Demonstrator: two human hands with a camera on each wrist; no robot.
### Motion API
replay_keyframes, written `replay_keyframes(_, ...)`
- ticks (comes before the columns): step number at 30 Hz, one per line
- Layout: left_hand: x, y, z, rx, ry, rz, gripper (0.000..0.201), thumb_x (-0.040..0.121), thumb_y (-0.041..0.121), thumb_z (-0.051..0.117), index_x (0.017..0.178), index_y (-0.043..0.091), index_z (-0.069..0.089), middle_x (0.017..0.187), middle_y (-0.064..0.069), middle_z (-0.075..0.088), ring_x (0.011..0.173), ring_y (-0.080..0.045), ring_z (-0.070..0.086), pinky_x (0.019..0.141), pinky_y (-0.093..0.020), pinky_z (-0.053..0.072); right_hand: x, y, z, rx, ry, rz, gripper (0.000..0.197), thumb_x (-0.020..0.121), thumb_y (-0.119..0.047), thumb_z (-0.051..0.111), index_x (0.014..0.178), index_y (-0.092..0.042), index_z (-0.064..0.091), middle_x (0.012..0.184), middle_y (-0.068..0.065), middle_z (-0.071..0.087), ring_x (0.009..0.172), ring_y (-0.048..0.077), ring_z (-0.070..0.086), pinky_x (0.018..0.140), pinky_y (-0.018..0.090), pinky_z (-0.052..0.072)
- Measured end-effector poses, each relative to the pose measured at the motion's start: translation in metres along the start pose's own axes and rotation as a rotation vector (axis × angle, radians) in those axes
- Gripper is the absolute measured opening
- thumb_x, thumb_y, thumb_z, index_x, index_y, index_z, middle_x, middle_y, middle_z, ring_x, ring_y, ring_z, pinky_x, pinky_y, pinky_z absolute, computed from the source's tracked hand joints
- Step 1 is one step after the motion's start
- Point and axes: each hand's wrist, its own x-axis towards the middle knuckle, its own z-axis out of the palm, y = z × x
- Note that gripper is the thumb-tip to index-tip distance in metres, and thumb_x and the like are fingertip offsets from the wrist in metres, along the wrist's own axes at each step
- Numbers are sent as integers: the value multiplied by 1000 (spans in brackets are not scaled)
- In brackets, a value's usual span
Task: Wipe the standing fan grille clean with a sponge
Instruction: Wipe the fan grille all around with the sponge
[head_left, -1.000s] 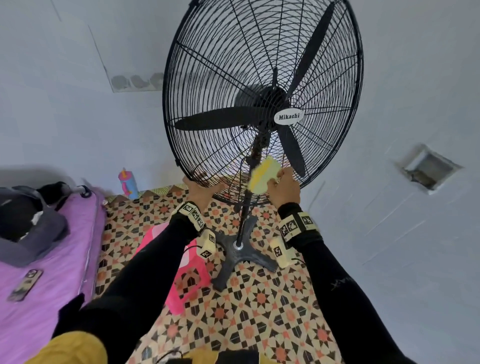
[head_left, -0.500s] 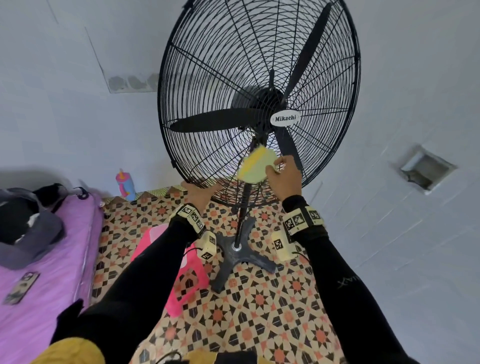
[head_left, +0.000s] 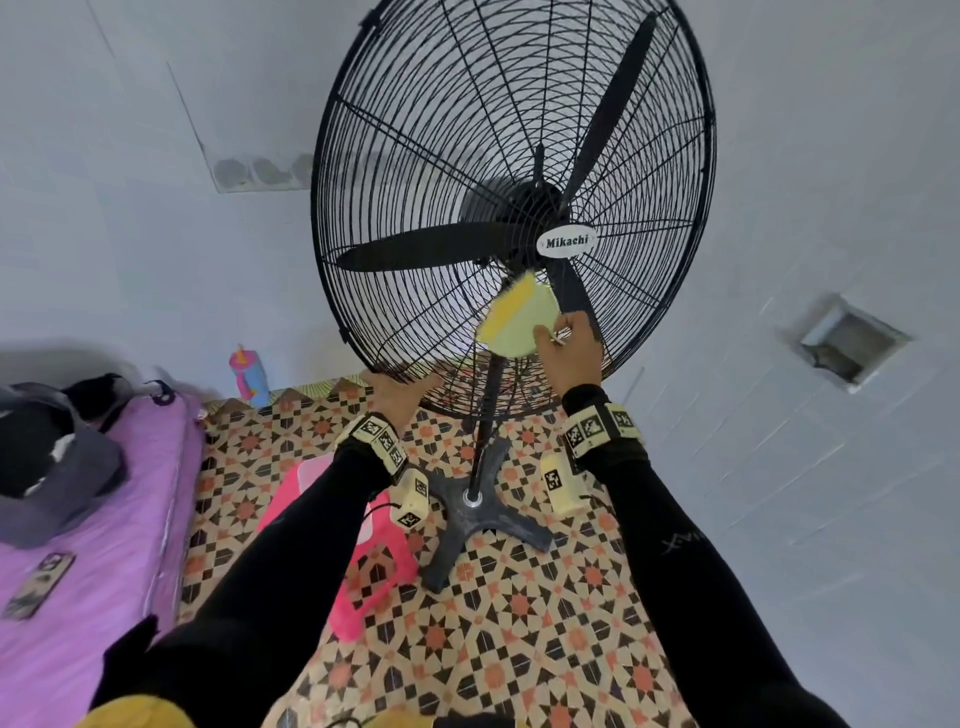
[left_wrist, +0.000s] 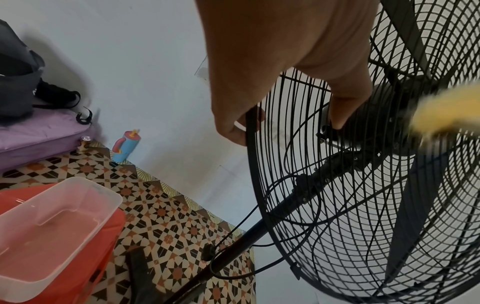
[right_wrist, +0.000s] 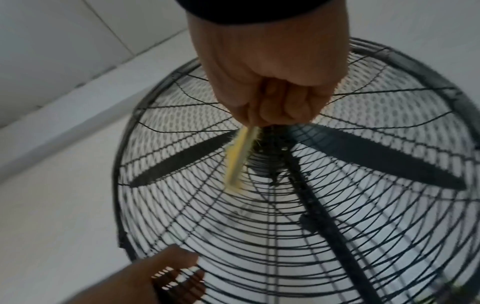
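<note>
Sponge (head_left: 519, 322) on grille (head_left: 415, 156), left hand (head_left: 397, 391) gripping rim

Both arms wear long, tight black sleeves (head_left: 291, 561) down to the wrists; the right sleeve (head_left: 691, 571) bears a small pale mark on the forearm. Each wrist carries a cream band (head_left: 374, 436) of square black-and-white coded tags, with a cream box (head_left: 413, 499) hanging under it, also tagged. A thin black cable (head_left: 376, 512) runs from the left box. Yellow clothing (head_left: 135, 714) shows nearest the camera
</note>
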Motion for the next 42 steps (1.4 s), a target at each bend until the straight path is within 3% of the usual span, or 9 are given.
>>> replay_keyframes(3, 3, -1, 1, -13, 18, 16, 139, 69, 44, 95, 157, 7, -6, 155, -29, 32, 131, -48, 48, 106, -65, 45, 3, 8, -4, -166, 16, 74, 19, 96, -22, 57, 109, -10, 52, 89, 5, 58, 78, 26, 55, 66, 27, 36)
replay_keyframes(8, 5, -4, 4, -24, -4, -18, 145, 78, 40, 91, 158, 11, -26, 164, -31, 19, 139, -47, 45, 112, -68, 37, 6, -1, -3, -16, 2, -85, 15, 95, -22, 62, 95, -14, 49, 81, -8, 52, 66, 4, 50, 52, 18, 35)
replay_keyframes(11, 15, -6, 2, -89, -9, -93, 149, 76, 48, 90, 158, 18, -30, 168, -27, 13, 140, -46, 44, 114, -69, 33, 7, 4, 0, -140, 36, 28, 13, 95, -23, 59, 99, -13, 52, 89, 7, 62, 74, 22, 60, 59, 26, 38)
replay_keyframes(16, -8, 8, 2, -48, 11, -79, 135, 84, 34, 87, 161, 10, -22, 167, -28, 14, 149, -42, 29, 117, -63, 29, 11, -9, 0, -130, 15, -65, 11, 93, -23, 60, 96, -17, 50, 85, 3, 61, 78, 29, 58, 65, 33, 43)
replay_keyframes(23, -10, 1, -7, 33, 23, 8, 129, 73, 44, 92, 163, 4, 9, 155, -29, 42, 137, -44, 50, 112, -53, 44, 16, -16, -6, -309, 59, 36, 10, 94, -20, 56, 100, -16, 49, 98, 13, 65, 88, 32, 57, 70, 36, 45)
replay_keyframes(29, -23, 9, -2, -26, 5, 5, 134, 83, 37, 88, 161, 6, -17, 167, -25, 18, 149, -38, 30, 119, -54, 31, 19, -38, -1, -268, -3, -233, 9, 93, -17, 56, 92, -19, 47, 75, 4, 58, 72, 29, 57, 64, 39, 51)
replay_keyframes(33, -27, 9, -3, -41, 3, -25, 142, 80, 40, 90, 159, 7, -24, 169, -25, 10, 154, -36, 23, 123, -52, 24, 29, -34, -19, -331, 67, -16, 8, 95, -17, 57, 101, -14, 54, 90, 8, 62, 79, 27, 55, 69, 32, 44)
replay_keyframes(38, -43, 18, -5, -103, -45, -25, 130, 93, 29, 80, 157, 9, -32, 171, -23, 7, 154, -37, 22, 120, -58, 24, 31, -40, -12, -287, 20, -251, 10, 95, -12, 58, 93, -14, 48, 68, -3, 49, 61, 21, 51, 61, 30, 43)
replay_keyframes(42, -58, 27, -10, -109, -13, -57, 124, 92, 23, 80, 159, 4, -22, 169, -26, 12, 153, -39, 24, 121, -59, 23, 36, -37, -20, -252, 42, -145, 14, 92, -12, 58, 89, -14, 44, 69, -3, 49, 63, 23, 49, 64, 29, 36)
